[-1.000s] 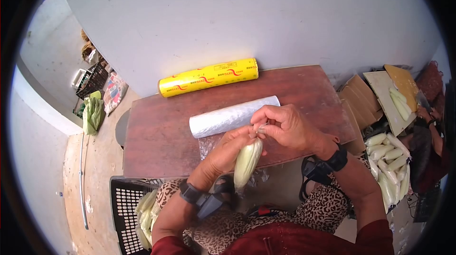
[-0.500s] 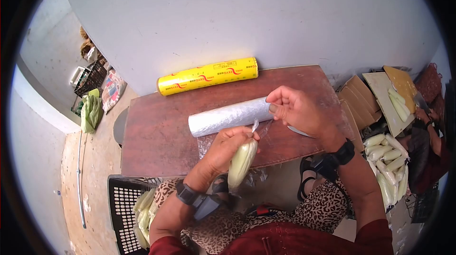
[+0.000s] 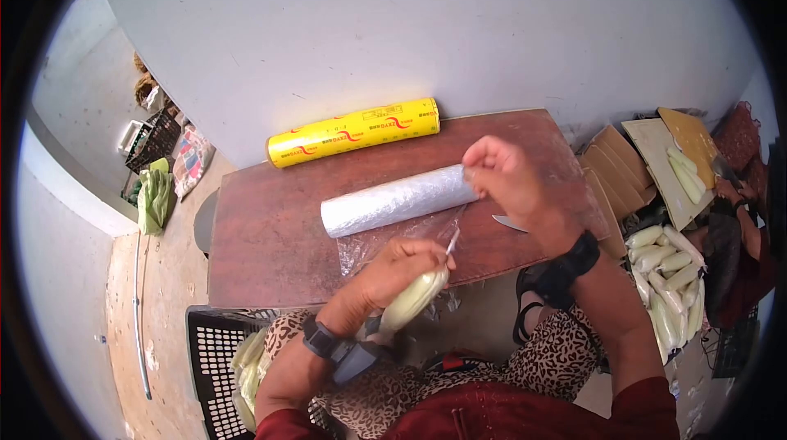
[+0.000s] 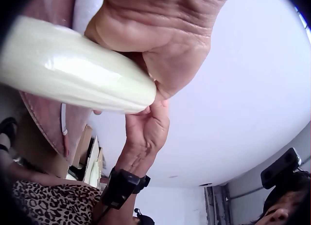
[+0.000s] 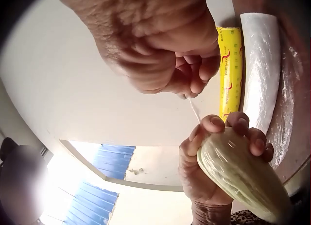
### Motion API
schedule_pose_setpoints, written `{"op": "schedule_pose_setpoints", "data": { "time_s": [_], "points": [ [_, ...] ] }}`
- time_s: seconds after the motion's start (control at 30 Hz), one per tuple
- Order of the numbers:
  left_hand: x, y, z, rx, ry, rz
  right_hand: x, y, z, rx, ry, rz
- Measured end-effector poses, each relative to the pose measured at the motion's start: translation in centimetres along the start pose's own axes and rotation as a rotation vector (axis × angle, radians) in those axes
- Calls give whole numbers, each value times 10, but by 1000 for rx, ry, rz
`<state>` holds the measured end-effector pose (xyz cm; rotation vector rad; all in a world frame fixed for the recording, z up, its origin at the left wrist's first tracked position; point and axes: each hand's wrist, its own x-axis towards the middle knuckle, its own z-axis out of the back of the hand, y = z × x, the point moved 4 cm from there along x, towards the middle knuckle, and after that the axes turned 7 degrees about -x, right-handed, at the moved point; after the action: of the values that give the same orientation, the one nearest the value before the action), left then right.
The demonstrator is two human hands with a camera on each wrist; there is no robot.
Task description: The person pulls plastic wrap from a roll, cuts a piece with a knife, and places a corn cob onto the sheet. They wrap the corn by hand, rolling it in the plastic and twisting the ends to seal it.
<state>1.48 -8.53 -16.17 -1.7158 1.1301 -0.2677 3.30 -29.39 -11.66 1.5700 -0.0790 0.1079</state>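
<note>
My left hand [image 3: 395, 272] grips an ear of corn [image 3: 416, 297] in its pale green husk, with clear film drawn tight around it. The ear hangs tilted below the fingers, in front of the table edge. From its top a thin twisted film end [image 5: 194, 109] runs up to my right hand [image 5: 165, 54], whose thumb and fingertips pinch it. In the head view my right hand is raised over the right end of a cling film roll [image 3: 393, 201], which lies on the table with a loose sheet [image 3: 369, 247] pulled toward me.
A yellow printed roll [image 3: 354, 133] lies along the wall. A knife [image 3: 510, 224] rests near my right wrist. Beside my left leg stands a black crate [image 3: 217, 374] with more corn; several wrapped ears [image 3: 668, 268] are piled at right, near another person's arm [image 3: 752, 235].
My right hand has moved up and right, away from my left hand, drawing out the twisted film end. My left hand has lowered slightly with the corn, which is more tilted now.
</note>
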Motion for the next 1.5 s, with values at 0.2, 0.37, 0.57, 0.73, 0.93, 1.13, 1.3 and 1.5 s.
{"op": "schedule_pose_setpoints", "data": {
  "time_s": [0.2, 0.37, 0.57, 0.73, 0.93, 1.13, 1.3, 1.5],
  "points": [
    [-5, 2, 15, -47, -89, -23, -11, 0, 4, -73, 122, -211],
    [-6, 1, 10, -9, -63, -35, -30, -7, -36, -269, 299, -384],
    [-5, 4, 5, 38, -62, -6, -34, -27, -51, -195, 345, -392],
    [-5, 8, 8, -53, 11, 8, -31, -16, -48, -139, 289, -280],
    [-3, 7, 0, -102, 124, -52, -29, -8, -39, -220, 306, -207],
    [11, 45, 16, -105, -23, 173, -43, -30, -42, -411, 341, -148],
    [9, 89, 23, -58, -101, 332, -64, -49, -49, -675, 408, -56],
    [1, 129, 29, -127, -308, 388, -73, -89, -64, -728, 472, 74]
  ]
}}
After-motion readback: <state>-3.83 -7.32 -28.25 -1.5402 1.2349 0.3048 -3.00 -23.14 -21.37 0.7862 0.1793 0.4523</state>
